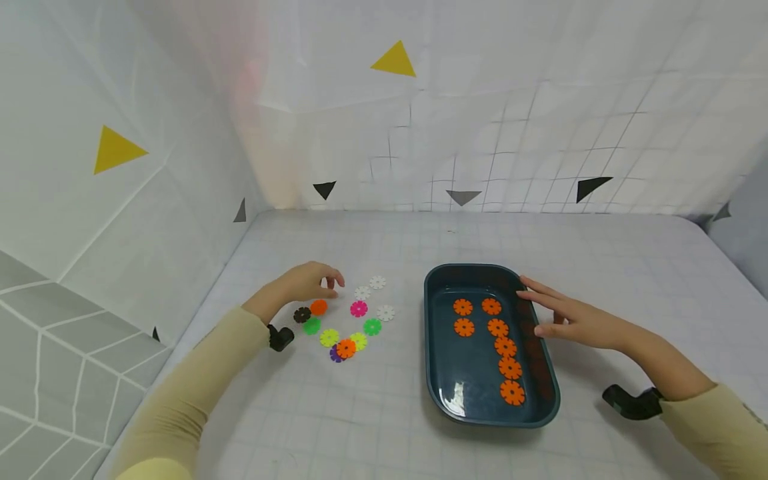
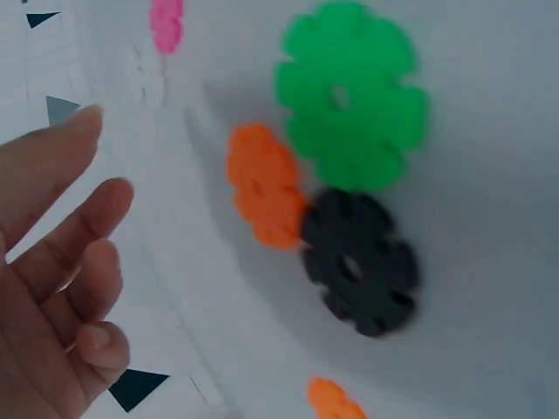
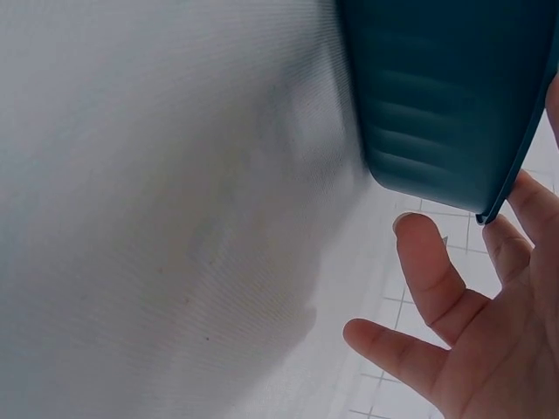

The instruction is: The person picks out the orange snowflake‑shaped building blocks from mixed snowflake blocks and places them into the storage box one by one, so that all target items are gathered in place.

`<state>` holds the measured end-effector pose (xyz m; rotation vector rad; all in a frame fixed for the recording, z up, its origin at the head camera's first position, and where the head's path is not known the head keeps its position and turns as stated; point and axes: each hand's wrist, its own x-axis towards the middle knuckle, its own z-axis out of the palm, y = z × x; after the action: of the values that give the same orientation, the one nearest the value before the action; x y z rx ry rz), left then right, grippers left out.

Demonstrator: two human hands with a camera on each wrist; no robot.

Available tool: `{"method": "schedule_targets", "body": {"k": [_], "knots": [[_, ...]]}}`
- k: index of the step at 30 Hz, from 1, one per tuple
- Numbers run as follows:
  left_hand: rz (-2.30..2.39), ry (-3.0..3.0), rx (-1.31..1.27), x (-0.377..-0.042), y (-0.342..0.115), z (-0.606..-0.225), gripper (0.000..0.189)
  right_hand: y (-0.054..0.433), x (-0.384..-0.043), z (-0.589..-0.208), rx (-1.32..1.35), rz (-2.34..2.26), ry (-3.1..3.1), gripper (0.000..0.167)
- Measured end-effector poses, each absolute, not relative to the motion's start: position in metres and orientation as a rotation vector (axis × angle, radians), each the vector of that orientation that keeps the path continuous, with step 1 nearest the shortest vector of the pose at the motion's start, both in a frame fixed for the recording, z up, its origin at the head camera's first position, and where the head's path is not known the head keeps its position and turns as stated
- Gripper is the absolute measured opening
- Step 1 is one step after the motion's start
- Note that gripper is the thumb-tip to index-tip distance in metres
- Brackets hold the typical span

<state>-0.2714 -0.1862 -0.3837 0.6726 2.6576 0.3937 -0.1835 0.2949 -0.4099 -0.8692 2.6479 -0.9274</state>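
Note:
My left hand (image 1: 309,282) hovers left of a scatter of flower-shaped discs, its fingers loosely bent and holding nothing. Nearest to it are an orange disc (image 1: 319,307), a black disc (image 1: 302,315) and a green disc (image 1: 311,325); in the left wrist view they lie beside the fingers. My right hand (image 1: 579,323) rests with fairly straight fingers on the right rim of a dark blue tray (image 1: 441,380). In the right wrist view, fingertips touch the rim while two other fingers (image 3: 428,271) stand free. Several orange discs (image 1: 505,346) lie inside the tray.
Between left hand and tray lie white discs (image 1: 386,313), a pink disc (image 1: 359,309), another green disc (image 1: 373,327), yellow discs (image 1: 329,337), and an orange disc (image 1: 346,348) overlapping a purple one (image 1: 337,355). White sheeted walls (image 1: 480,120) stand behind and left.

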Motion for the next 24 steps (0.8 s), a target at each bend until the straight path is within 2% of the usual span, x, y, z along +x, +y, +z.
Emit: {"method": "schedule_targets", "body": {"k": [9,24], "knots": [[0.355,2.629,0.553,-0.261,-0.209,-0.397,0.018,0.296,-0.185,-0.411,-0.872,-0.925,2.648,0.061],[0.389,2.596,0.536,-0.262,-0.217,-0.405,0.014,0.295,-0.184,-0.410,-0.842,-0.918,2.651,0.061]]}}
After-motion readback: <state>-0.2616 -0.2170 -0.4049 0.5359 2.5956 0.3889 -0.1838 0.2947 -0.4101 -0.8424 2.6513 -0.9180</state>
